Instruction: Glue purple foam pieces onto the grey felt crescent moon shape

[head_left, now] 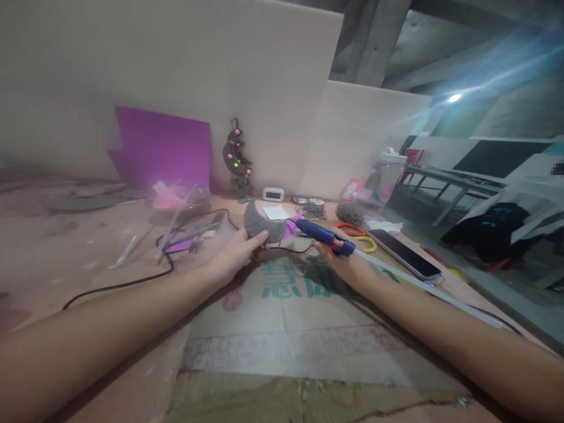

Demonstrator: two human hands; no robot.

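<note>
My left hand [247, 245] pinches the lower edge of a grey crescent moon [259, 225], which looks wrapped in yarn. In my right hand [337, 258] is a blue glue gun [319, 232], with a long clear glue stick [414, 277] trailing from its back end. The gun's nozzle points left at the right side of the moon, beside a purple piece [292, 226]; whether the nozzle touches either one I cannot tell. Both hands are above a printed cardboard sheet [282, 346] on the table.
Against the white board stand purple sheets [165, 147] and a dark moon ornament with coloured dots [233, 154]. A small clock [273, 194], grey yarn ball [350, 214], scissors [366, 243], phone [404, 254] and plastic jug [386, 176] surround the work area. A black cord [123, 286] crosses the left side.
</note>
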